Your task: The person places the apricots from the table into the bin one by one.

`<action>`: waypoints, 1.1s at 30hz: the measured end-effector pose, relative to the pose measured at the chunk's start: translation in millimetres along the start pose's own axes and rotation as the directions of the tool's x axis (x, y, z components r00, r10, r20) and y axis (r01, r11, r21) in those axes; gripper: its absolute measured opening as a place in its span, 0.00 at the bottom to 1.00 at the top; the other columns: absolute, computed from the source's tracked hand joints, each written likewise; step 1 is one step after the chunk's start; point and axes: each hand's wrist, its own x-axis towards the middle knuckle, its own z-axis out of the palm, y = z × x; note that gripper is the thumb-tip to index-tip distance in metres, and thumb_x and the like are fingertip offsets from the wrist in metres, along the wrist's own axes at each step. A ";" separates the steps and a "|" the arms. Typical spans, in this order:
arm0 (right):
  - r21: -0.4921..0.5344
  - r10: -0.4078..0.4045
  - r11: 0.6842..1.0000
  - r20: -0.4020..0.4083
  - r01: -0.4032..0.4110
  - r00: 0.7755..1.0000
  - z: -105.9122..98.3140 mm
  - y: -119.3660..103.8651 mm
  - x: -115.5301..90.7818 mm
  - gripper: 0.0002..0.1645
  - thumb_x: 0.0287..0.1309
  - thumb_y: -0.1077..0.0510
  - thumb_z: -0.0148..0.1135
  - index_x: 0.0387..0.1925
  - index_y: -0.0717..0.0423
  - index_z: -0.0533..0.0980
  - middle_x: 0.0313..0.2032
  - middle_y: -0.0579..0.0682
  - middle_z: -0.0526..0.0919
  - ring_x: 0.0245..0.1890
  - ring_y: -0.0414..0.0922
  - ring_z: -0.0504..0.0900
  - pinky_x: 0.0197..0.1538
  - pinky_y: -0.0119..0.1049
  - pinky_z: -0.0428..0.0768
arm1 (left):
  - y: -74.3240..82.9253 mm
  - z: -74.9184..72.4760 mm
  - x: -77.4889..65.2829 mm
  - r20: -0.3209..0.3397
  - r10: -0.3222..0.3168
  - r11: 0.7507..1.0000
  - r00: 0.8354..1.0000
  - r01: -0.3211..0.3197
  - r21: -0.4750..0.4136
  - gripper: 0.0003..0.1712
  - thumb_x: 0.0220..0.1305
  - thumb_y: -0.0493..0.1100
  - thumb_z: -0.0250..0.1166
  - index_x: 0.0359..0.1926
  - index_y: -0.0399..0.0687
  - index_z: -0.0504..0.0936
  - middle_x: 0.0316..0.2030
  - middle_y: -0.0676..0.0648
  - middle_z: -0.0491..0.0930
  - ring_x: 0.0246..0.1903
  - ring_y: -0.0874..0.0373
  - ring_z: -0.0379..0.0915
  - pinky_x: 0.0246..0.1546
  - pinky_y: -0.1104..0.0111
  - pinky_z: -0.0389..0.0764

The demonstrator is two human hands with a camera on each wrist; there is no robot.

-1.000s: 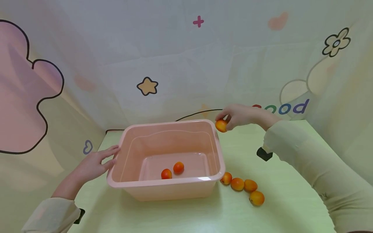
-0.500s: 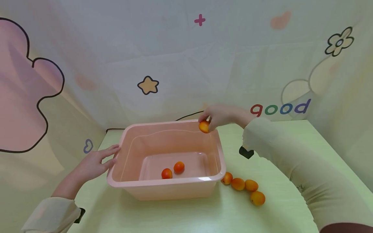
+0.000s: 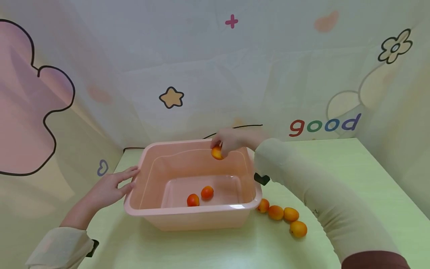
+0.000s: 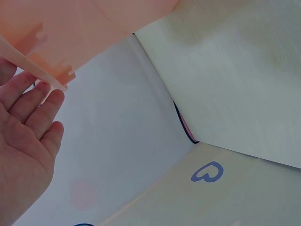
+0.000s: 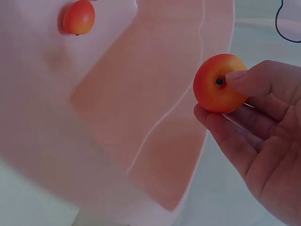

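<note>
Right wrist alone shows a dot (image 5: 219, 81) on the right hand's (image 5: 275, 146) pinched fruit (image 5: 205, 92); the relaxed left hand (image 3: 109, 189) touches the tub (image 3: 198, 221).

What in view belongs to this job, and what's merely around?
Likely the job's:
round orange fruit pinched in the right hand
rectangular pink plastic tub, touched by the left hand
two round red-orange fruits inside the tub
four roundish orange-yellow fruits beside the tub

Likely just surroundings:
pale green table
pale printed fabric backdrop
</note>
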 end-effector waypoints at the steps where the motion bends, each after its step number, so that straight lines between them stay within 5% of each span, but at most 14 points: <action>1: 0.003 -0.002 1.000 0.006 0.002 1.000 1.9 -1.7 2.5 0.19 0.46 0.68 0.56 0.43 0.51 0.76 0.41 0.48 0.76 0.44 0.47 0.71 0.44 0.33 0.74 | -0.3 0.1 -0.1 0.001 -0.001 1.000 1.000 0.001 0.000 0.28 0.60 0.44 0.56 0.60 0.39 0.65 0.61 0.40 0.64 0.56 0.38 0.63 0.47 0.48 0.69; 10: -0.030 -0.030 0.999 0.037 0.031 0.999 17.2 -13.5 24.5 0.13 0.45 0.68 0.56 0.32 0.48 0.77 0.32 0.47 0.75 0.36 0.45 0.71 0.37 0.32 0.70 | -0.5 0.2 -0.5 -0.005 -0.003 1.000 1.000 0.003 -0.002 0.27 0.61 0.45 0.56 0.60 0.40 0.66 0.61 0.40 0.64 0.56 0.39 0.63 0.47 0.49 0.69; 33: 0.049 -0.054 0.997 0.057 0.052 0.997 64.7 -24.7 68.1 0.09 0.43 0.67 0.64 0.27 0.51 0.80 0.26 0.46 0.77 0.31 0.44 0.72 0.36 0.32 0.74 | -2.1 0.3 -0.3 -0.005 -0.006 1.000 1.000 0.006 -0.007 0.27 0.60 0.44 0.56 0.60 0.40 0.66 0.60 0.41 0.64 0.54 0.40 0.65 0.44 0.52 0.72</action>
